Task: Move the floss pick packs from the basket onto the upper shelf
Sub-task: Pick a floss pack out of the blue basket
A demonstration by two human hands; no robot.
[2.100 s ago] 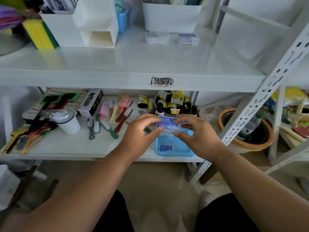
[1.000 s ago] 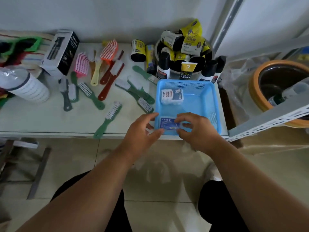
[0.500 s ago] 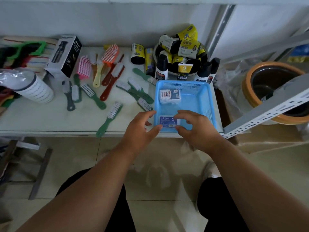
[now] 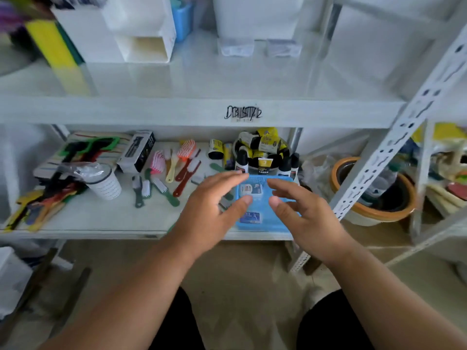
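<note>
Head camera: my left hand [image 4: 211, 210] and right hand [image 4: 302, 213] hover in front of the blue basket [image 4: 283, 224] on the lower shelf [image 4: 101, 218], fingers spread and relaxed, holding nothing. Two floss pick packs lie inside the basket: one [image 4: 250, 190] toward its far end, another [image 4: 250, 217] near its front edge. Above the basket, two clear packs [image 4: 236, 48] sit on the upper shelf [image 4: 192, 82].

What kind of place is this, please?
Probably a storeroom or small shop's stock area: white metal shelving carries loose brushes, boxed tubes and a blue basket of small packs.
</note>
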